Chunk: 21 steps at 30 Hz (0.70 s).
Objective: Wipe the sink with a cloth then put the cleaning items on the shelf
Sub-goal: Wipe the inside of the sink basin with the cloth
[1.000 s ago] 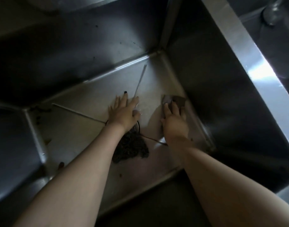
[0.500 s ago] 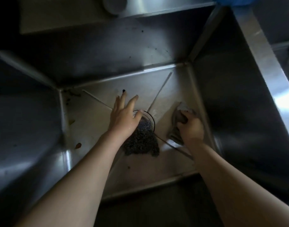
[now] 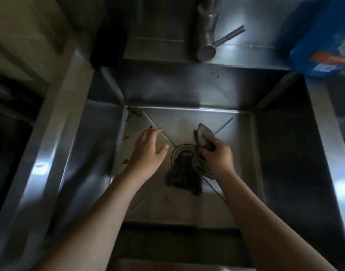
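Both my arms reach down into a deep steel sink. My right hand grips a crumpled grey cloth just right of the round drain, and the cloth sticks up past my fingers. My left hand rests with fingers spread on the sink floor, left of the drain. A dark metal scouring pad lies on the floor between my wrists, partly over the drain's near edge.
A steel tap with a side lever stands on the back ledge. A blue cleaner package stands at the back right corner. Small bits of debris lie along the sink floor's left side.
My right hand went from pressing the cloth flat near the right wall to bunching it up and bringing it beside the drain. My view swung upward, revealing the tap and the blue package.
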{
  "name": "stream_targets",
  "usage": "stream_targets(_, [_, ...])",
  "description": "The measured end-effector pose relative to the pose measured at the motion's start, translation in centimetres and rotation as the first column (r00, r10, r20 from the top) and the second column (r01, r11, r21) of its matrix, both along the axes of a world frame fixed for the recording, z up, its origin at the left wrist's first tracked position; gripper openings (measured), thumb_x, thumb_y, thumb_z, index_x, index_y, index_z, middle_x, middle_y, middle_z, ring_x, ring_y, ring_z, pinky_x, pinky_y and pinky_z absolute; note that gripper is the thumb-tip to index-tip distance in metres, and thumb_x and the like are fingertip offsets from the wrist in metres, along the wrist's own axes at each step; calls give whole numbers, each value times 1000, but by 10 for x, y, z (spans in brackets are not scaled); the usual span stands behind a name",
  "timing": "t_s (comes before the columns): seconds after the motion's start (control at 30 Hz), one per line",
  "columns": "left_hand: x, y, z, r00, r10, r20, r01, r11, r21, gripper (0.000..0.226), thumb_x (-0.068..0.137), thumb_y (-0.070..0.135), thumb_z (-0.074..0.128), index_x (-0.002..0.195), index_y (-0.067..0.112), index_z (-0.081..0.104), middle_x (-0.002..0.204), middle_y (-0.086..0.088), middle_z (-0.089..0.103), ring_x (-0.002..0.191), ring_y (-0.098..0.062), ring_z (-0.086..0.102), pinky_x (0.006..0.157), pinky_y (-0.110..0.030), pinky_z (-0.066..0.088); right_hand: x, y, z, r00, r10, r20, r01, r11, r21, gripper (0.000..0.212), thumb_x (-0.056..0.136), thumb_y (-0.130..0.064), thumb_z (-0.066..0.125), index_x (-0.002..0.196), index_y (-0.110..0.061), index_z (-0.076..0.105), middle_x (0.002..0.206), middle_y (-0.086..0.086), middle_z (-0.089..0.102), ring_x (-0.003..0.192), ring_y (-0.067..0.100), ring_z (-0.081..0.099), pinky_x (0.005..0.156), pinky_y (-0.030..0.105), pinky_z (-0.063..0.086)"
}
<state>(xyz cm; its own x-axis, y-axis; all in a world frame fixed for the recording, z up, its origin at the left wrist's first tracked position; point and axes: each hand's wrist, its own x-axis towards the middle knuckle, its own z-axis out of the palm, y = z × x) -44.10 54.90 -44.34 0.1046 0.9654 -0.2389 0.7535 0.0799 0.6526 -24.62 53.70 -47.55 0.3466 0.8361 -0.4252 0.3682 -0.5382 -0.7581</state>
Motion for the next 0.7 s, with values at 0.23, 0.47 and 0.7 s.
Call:
stream_targets(0.23, [-23, -53, 28, 985, 168, -30, -167, 985, 32, 44, 91, 21, 54, 133, 14, 43, 138, -4, 42, 129, -18, 36, 100, -18, 23, -10, -14, -6, 927, 373, 25, -374, 927, 18, 48, 82, -10, 65, 125, -29, 58, 108, -4, 63, 95, 11, 58, 76, 15, 39])
stream_targets(0.47, [-43, -127, 51, 958, 228, -172, -214, 972, 95, 38, 83, 9, 64, 119, 0, 56, 121, -19, 56, 116, -32, 52, 97, -23, 32, -43, -39, -11, 650, 753, 98, -753, 656, -50, 45, 83, -17, 65, 127, -27, 57, 123, 3, 62, 106, 21, 59, 81, 20, 40])
stream_targets(0.7, [-73, -174, 72, 913, 254, -320, -222, 966, 133, 36, 89, 24, 50, 116, 3, 59, 116, -17, 61, 112, -32, 55, 97, -29, 37, -85, -59, -26, 375, 919, 118, -920, 385, -76, 44, 86, -17, 62, 129, -24, 55, 135, 1, 54, 121, 19, 53, 98, 24, 37])
